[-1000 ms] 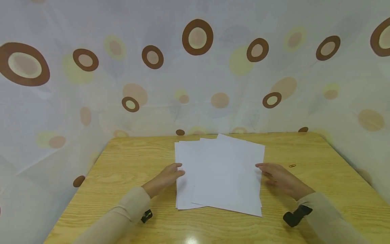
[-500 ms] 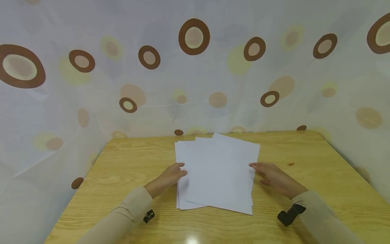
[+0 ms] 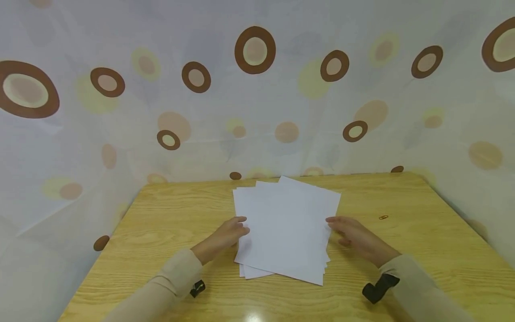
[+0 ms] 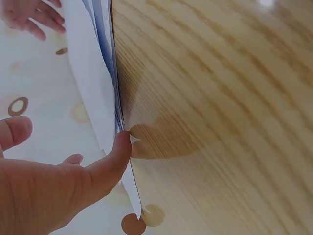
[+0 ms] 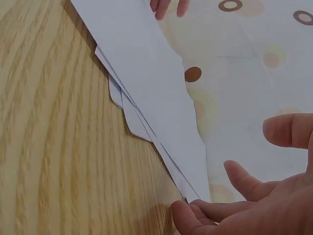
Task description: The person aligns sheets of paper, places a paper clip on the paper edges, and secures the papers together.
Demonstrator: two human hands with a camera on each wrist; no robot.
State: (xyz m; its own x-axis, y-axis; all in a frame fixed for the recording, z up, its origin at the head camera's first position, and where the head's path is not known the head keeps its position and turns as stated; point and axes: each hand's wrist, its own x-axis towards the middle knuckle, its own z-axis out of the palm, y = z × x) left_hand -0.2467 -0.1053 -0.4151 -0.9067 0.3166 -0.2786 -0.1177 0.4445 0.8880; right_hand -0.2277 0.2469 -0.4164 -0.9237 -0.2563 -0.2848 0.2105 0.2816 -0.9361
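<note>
A loose stack of white paper sheets (image 3: 285, 228) lies on the table, its sheets turned at slightly different angles so that corners stick out. At the stack's left edge is my left hand (image 3: 223, 235), its thumb lifted away from the paper. In the left wrist view a fingertip of the left hand (image 4: 63, 191) touches the sheets' edges. My right hand (image 3: 358, 235) is at the opposite edge. The right wrist view shows lower fingers of the right hand (image 5: 264, 203) against a paper corner, with the other digits spread. Neither hand pinches the sheets.
An orange-brown paper clip (image 3: 383, 217) lies on the wooden table (image 3: 181, 201) to the right of the right hand. A white curtain (image 3: 225, 107) with brown and yellow circles hangs behind and along both sides of the table.
My right hand has moved left, and the upper sheets have slid left with it. The stack is narrower and more overlapped. The left hand has shifted slightly right.
</note>
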